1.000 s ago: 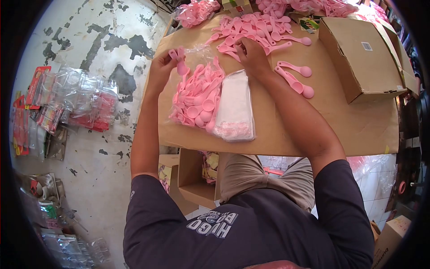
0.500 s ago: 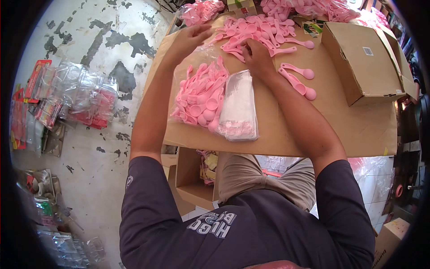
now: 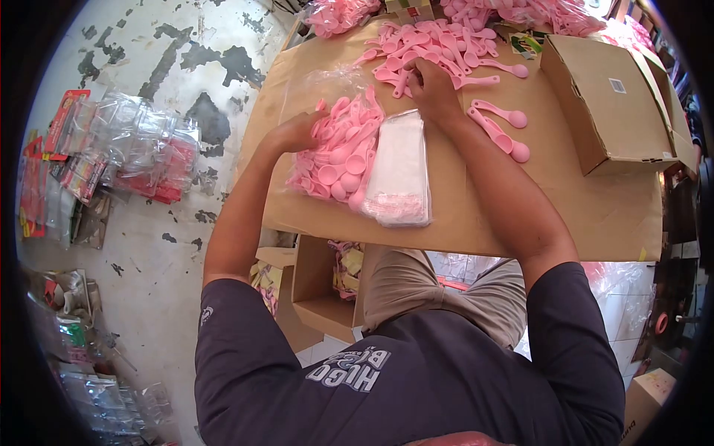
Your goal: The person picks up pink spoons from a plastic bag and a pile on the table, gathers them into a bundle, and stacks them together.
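Observation:
A clear plastic bag full of pink measuring spoons (image 3: 342,160) lies on the brown cardboard-covered table. My left hand (image 3: 297,132) is at its left edge, fingers bent together against the spoons; what they grip is hidden. My right hand (image 3: 433,85) reaches to the near edge of a loose heap of pink measuring spoons (image 3: 416,41), its fingers pinched on a spoon there. Right of the filled bag rests a stack of flat clear bags (image 3: 401,175). Two pink measuring spoons (image 3: 502,119) lie apart, right of my right forearm.
A closed cardboard box (image 3: 606,108) stands on the table's right side. More bagged pink spoons (image 3: 338,15) are along the far edge. Under the table is an open carton (image 3: 320,290). Plastic packaging (image 3: 141,149) lies on the worn floor to the left.
My left hand has come down and toward me, from above the far end of the filled bag to its left edge. My right hand stays at the heap.

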`<state>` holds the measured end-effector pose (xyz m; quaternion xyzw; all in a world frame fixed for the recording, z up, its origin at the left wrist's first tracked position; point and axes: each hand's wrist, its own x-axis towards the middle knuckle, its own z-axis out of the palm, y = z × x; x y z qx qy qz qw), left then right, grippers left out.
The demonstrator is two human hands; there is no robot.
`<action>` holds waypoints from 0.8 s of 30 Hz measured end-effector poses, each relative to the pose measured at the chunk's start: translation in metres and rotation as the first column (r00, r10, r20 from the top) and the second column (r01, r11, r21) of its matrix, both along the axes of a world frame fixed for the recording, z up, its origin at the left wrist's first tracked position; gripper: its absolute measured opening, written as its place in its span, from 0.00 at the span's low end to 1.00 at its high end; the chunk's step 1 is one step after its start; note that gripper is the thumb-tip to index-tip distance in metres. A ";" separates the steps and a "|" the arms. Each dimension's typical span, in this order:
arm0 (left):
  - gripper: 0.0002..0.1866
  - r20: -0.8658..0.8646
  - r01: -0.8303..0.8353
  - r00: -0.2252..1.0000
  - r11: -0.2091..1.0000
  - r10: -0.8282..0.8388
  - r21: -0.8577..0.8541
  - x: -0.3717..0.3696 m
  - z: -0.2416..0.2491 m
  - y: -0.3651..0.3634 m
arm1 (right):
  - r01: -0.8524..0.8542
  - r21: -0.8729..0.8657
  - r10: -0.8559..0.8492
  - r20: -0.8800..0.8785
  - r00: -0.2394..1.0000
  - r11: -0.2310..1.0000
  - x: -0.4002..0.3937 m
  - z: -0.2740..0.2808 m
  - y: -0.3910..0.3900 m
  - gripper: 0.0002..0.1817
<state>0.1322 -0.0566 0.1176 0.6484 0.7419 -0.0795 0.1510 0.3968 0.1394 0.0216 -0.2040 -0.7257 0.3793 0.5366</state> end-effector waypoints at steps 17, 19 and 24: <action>0.23 0.613 -0.416 0.785 0.806 0.086 0.421 0.012 0.022 -0.038 | 0.019 0.028 -0.021 0.063 0.998 0.999 -0.003 -0.008 0.005 0.08; 0.20 0.688 -0.346 0.726 0.856 -0.015 0.384 0.019 0.026 -0.036 | 0.019 0.027 -0.020 0.064 0.998 0.999 -0.003 -0.008 0.006 0.08; 0.17 0.689 -0.408 0.712 0.880 0.138 0.244 0.033 0.049 -0.026 | 0.014 0.016 -0.015 0.076 0.997 1.000 -0.001 -0.006 0.004 0.08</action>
